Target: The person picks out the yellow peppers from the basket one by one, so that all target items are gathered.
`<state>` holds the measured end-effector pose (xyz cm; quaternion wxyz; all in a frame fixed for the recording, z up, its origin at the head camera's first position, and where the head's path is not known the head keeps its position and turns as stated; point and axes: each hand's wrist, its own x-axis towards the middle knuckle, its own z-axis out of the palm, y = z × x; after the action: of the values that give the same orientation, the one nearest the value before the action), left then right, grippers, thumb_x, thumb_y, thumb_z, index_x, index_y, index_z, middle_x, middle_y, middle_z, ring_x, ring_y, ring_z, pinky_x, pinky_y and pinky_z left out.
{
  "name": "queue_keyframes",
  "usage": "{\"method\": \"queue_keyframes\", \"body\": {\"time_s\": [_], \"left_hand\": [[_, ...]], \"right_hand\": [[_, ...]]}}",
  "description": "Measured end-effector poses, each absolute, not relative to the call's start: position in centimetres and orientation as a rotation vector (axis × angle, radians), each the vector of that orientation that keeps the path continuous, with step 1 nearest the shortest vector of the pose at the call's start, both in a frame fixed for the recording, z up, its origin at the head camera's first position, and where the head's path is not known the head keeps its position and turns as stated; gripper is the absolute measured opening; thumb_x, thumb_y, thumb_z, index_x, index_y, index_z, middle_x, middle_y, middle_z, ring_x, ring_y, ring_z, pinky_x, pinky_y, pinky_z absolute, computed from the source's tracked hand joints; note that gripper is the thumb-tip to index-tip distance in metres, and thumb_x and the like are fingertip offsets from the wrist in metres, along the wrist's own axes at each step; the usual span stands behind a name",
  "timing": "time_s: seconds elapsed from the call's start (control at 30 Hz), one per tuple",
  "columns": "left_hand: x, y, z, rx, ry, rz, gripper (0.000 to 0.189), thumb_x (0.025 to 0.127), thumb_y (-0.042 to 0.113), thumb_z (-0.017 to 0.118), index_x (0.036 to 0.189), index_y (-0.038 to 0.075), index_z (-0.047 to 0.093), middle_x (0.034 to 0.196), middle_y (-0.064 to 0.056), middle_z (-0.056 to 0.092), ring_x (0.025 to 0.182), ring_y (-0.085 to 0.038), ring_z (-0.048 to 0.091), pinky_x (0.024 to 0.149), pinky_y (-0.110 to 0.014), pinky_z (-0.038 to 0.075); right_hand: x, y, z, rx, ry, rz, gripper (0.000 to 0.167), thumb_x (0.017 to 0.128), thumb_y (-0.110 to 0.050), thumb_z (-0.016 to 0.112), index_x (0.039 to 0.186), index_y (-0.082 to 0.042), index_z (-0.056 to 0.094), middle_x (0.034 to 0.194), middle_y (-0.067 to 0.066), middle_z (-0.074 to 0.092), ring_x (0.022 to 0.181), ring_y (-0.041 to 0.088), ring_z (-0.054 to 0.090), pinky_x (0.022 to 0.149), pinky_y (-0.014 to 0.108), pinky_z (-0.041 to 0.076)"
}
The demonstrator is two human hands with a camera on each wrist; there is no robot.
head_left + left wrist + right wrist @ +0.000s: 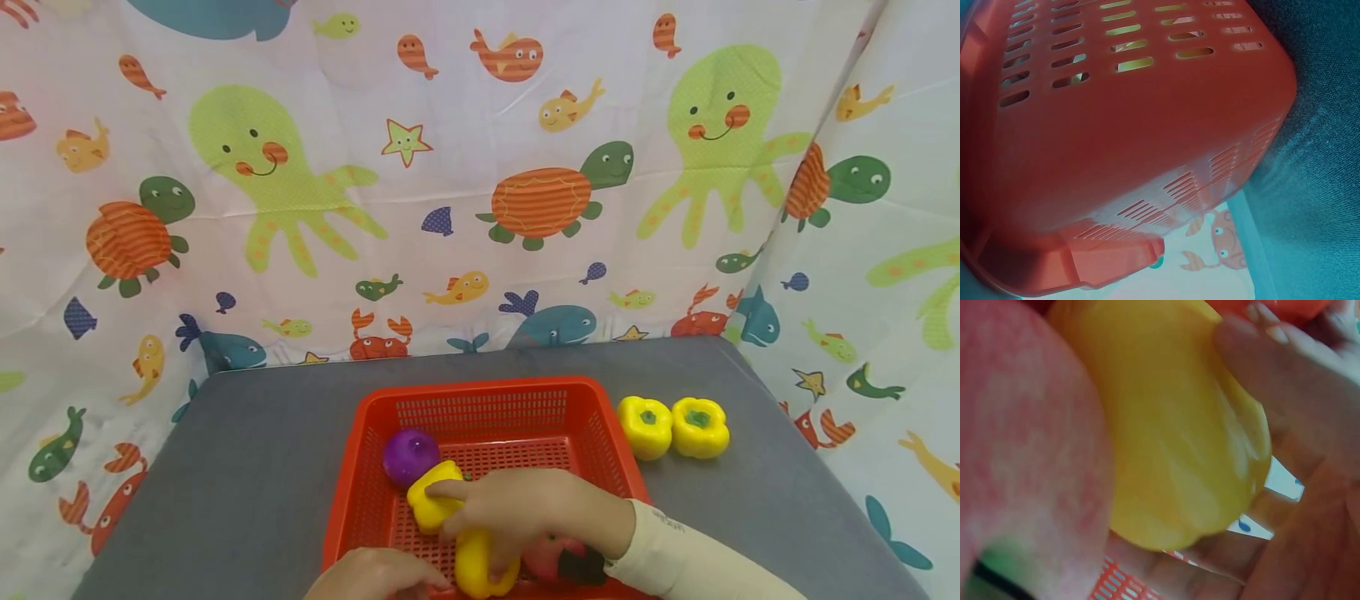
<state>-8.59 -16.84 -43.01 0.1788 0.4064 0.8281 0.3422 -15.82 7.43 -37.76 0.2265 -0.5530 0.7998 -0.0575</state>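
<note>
My right hand (pixel 517 508) reaches into the red basket (pixel 480 385) and holds a yellow bell pepper (pixel 474 567) with thumb and fingers. In the right wrist view, the thumb lies along this pepper's side and other fingers show beyond it. The outstretched index finger touches a second yellow bell pepper (pixel 431 517) in the basket. A purple onion (pixel 411 458) lies at the back left. A pink-red peach (pixel 1029 444) is close beside the held pepper. My left hand (pixel 371 573) grips the basket's near-left rim, its fingertips partly hidden; the left wrist view shows the slotted outer wall (pixel 1122 125).
Two more yellow bell peppers, a left one (pixel 647 429) and a right one (pixel 701 427), stand side by side outside the basket on the right. The grey table (pixel 247 467) ends at a patterned curtain (pixel 450 183) behind and at the sides.
</note>
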Motion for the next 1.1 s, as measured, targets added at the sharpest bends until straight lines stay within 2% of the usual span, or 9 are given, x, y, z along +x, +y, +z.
{"method": "queue_keyframes", "body": {"time_s": [0.07,0.13,0.27,0.4,0.5,0.63,0.73,0.97,1.1], "left_hand": [[-8.59,-16.84,-42.97,1.152,2.34,0.966,0.033,0.097,0.039,0.066,0.118,0.014,0.071,0.103,0.018,0.068,0.087,0.005,0.061,0.077,-0.022,0.054],[-8.57,-16.84,-43.0,1.156,2.342,0.972,0.033,0.097,0.039,0.065,0.117,0.014,0.071,0.103,0.018,0.068,0.087,0.005,0.061,0.077,-0.023,0.054],[-8.44,-16.8,-43.1,1.147,2.345,0.997,0.032,0.098,0.04,0.064,0.116,0.016,0.072,0.105,0.019,0.068,0.089,0.005,0.061,0.077,-0.023,0.054],[-8.33,-16.77,-43.21,1.147,2.352,1.019,0.031,0.098,0.041,0.063,0.115,0.017,0.072,0.105,0.02,0.067,0.09,0.004,0.061,0.077,-0.023,0.054],[-8.29,-16.76,-43.22,1.151,2.36,1.026,0.031,0.098,0.04,0.063,0.115,0.016,0.072,0.105,0.019,0.068,0.089,0.004,0.062,0.077,-0.022,0.054],[-8.26,-16.71,-43.18,1.154,2.37,1.022,0.032,0.097,0.04,0.064,0.116,0.015,0.072,0.103,0.019,0.068,0.087,0.005,0.062,0.076,-0.021,0.054],[-8.24,-16.67,-43.08,1.135,2.367,1.023,0.032,0.097,0.041,0.064,0.116,0.016,0.072,0.1,0.021,0.067,0.084,0.006,0.061,0.075,-0.021,0.054],[-8.34,-16.75,-42.77,1.092,2.356,0.995,0.036,0.095,0.043,0.065,0.117,0.016,0.071,0.098,0.023,0.065,0.083,0.006,0.06,0.075,-0.021,0.054],[-8.34,-16.72,-42.88,1.095,2.353,1.001,0.035,0.095,0.043,0.065,0.117,0.016,0.072,0.098,0.023,0.065,0.083,0.006,0.06,0.074,-0.021,0.054]], "right_hand": [[-15.65,7.36,-38.01,-1.536,2.178,-0.134,0.058,0.08,-0.021,0.087,0.132,-0.032,0.065,0.162,-0.005,0.025,0.095,0.004,0.057,0.072,0.012,0.046],[-15.63,7.35,-38.13,-1.564,2.162,-0.122,0.058,0.08,-0.02,0.087,0.132,-0.032,0.065,0.162,-0.005,0.024,0.099,0.004,0.057,0.074,0.012,0.046],[-15.89,7.35,-38.16,-1.647,2.161,-0.161,0.049,0.084,-0.027,0.084,0.13,-0.028,0.066,0.154,-0.004,0.038,0.107,0.004,0.057,0.083,0.014,0.046],[-16.01,7.25,-38.12,-1.733,2.174,-0.209,0.042,0.085,-0.032,0.082,0.124,-0.025,0.067,0.125,-0.009,0.055,0.092,-0.001,0.053,0.078,0.009,0.042],[-15.88,7.11,-38.12,-1.747,2.197,-0.193,0.036,0.082,-0.032,0.085,0.113,-0.024,0.067,0.103,-0.012,0.051,0.079,-0.001,0.047,0.07,0.007,0.038],[-15.66,7.02,-38.16,-1.642,2.247,-0.144,0.037,0.076,-0.039,0.089,0.096,-0.024,0.061,0.09,-0.014,0.045,0.068,0.0,0.045,0.061,0.01,0.037],[-15.49,7.13,-38.17,-1.542,2.284,-0.098,0.042,0.073,-0.045,0.09,0.089,-0.025,0.056,0.085,-0.014,0.044,0.063,0.003,0.044,0.057,0.014,0.038],[-15.23,7.36,-38.18,-1.428,2.231,0.11,0.05,0.069,-0.041,0.091,0.112,-0.033,0.067,0.089,-0.012,0.046,0.066,0.005,0.046,0.056,0.018,0.039],[-15.17,7.25,-38.4,-1.414,2.175,0.142,0.036,0.07,-0.037,0.089,0.101,-0.035,0.072,0.082,-0.013,0.049,0.067,0.005,0.045,0.054,0.019,0.039]]}}
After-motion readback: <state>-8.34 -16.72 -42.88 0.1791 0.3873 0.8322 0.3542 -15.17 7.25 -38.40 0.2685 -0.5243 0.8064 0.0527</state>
